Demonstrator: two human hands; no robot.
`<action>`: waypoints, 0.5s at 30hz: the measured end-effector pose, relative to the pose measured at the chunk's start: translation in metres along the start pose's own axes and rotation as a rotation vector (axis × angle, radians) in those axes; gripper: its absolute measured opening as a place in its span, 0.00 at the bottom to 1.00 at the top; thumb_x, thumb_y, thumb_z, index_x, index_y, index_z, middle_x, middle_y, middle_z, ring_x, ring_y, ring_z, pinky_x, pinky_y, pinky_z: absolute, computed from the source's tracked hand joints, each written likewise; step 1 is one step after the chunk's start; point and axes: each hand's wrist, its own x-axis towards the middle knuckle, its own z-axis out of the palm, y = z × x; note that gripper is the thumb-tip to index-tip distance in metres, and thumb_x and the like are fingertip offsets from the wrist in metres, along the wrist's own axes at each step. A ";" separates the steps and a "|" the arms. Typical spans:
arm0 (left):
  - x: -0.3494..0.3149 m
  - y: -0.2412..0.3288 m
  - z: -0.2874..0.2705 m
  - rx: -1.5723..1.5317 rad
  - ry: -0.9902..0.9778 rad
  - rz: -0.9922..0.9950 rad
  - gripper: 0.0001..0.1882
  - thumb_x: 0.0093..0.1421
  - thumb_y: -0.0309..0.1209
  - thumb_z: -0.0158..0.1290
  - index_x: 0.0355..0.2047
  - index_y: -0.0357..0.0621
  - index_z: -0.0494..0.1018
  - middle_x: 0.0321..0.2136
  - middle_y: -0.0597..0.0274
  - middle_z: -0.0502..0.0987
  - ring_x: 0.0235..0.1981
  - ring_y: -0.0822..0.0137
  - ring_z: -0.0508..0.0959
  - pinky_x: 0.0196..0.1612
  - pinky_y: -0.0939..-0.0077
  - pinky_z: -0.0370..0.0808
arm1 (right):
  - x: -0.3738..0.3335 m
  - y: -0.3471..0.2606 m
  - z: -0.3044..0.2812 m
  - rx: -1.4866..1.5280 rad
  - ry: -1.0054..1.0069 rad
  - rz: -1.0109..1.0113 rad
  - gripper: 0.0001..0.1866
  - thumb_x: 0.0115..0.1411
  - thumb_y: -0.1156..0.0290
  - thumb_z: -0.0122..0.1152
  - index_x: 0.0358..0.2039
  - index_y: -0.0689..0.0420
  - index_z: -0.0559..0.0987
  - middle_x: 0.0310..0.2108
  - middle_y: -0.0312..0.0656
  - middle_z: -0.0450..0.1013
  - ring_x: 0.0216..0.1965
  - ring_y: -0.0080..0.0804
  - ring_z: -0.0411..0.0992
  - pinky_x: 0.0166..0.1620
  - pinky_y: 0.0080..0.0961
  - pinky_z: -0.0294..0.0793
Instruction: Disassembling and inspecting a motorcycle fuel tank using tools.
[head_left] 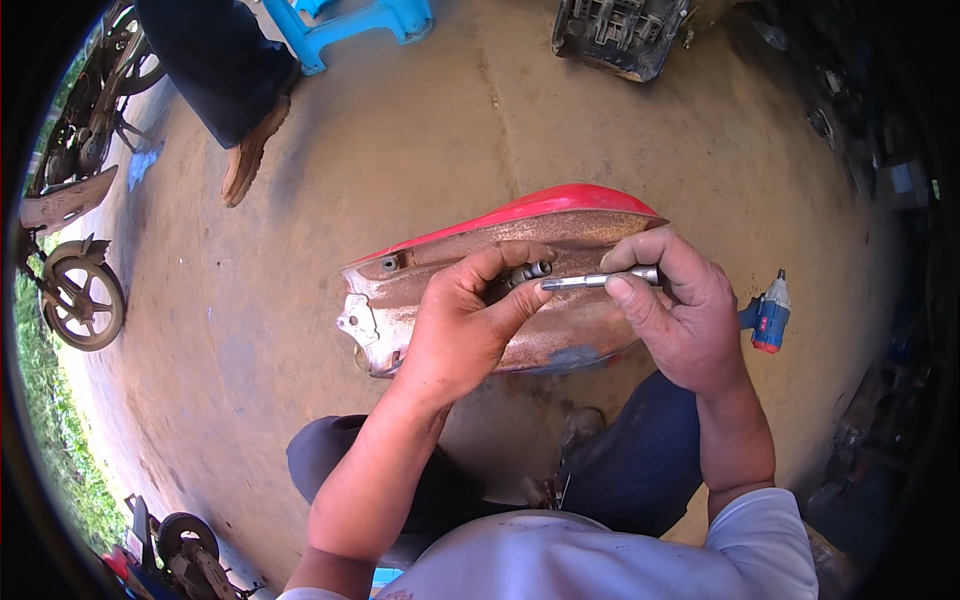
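My right hand [692, 318] pinches a slim silver shaft [580, 283] whose wider end, like a socket, sits between my thumb and fingers. The shaft's dark tip meets the thumb of my left hand [452, 325]. A short metal socket [540, 269] sticks out from the curled fingers of my left hand; its other end is hidden. Beneath both hands a red motorcycle fuel tank [570, 202] lies on the floor with its rusty underside facing up. Right of my right hand rests a blue cordless driver [770, 318], partly behind that hand.
A person's trouser leg and brown shoe [255, 150] are at the upper left, near a blue plastic stool [350, 28]. A dark plastic part [622, 35] lies at the top. Motorcycles stand along the left, one showing a wheel [84, 296]. Dark clutter lines the right edge.
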 end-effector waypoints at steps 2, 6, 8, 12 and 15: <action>-0.001 0.000 -0.005 0.159 -0.067 0.117 0.15 0.64 0.24 0.64 0.51 0.34 0.78 0.45 0.63 0.82 0.48 0.73 0.78 0.56 0.76 0.74 | -0.003 -0.003 0.009 -0.046 0.039 0.047 0.06 0.64 0.74 0.67 0.39 0.61 0.80 0.30 0.41 0.78 0.29 0.24 0.76 0.36 0.25 0.76; -0.011 -0.004 -0.010 0.110 -0.044 0.048 0.15 0.65 0.24 0.63 0.51 0.34 0.78 0.44 0.63 0.83 0.48 0.73 0.78 0.55 0.75 0.75 | -0.003 0.008 0.013 0.042 0.057 0.102 0.07 0.66 0.73 0.66 0.39 0.62 0.80 0.31 0.39 0.79 0.30 0.22 0.75 0.36 0.24 0.75; -0.009 -0.008 -0.013 0.158 -0.039 0.088 0.15 0.65 0.24 0.63 0.51 0.34 0.79 0.43 0.63 0.83 0.47 0.73 0.79 0.54 0.75 0.75 | 0.000 0.012 0.017 0.053 0.045 0.125 0.07 0.67 0.72 0.66 0.40 0.63 0.80 0.31 0.38 0.79 0.31 0.20 0.74 0.37 0.23 0.75; -0.005 -0.008 -0.013 0.608 0.003 0.275 0.15 0.64 0.23 0.63 0.51 0.36 0.81 0.42 0.58 0.84 0.45 0.69 0.81 0.52 0.72 0.76 | 0.002 0.012 0.024 0.061 0.013 0.111 0.06 0.66 0.73 0.67 0.39 0.63 0.81 0.31 0.38 0.80 0.32 0.21 0.74 0.37 0.23 0.75; -0.005 -0.010 -0.003 0.520 0.006 0.288 0.14 0.63 0.24 0.63 0.49 0.37 0.81 0.39 0.53 0.83 0.40 0.63 0.81 0.48 0.69 0.77 | 0.005 0.011 0.028 0.028 -0.012 0.095 0.07 0.67 0.71 0.67 0.38 0.63 0.82 0.27 0.34 0.78 0.31 0.17 0.71 0.36 0.20 0.72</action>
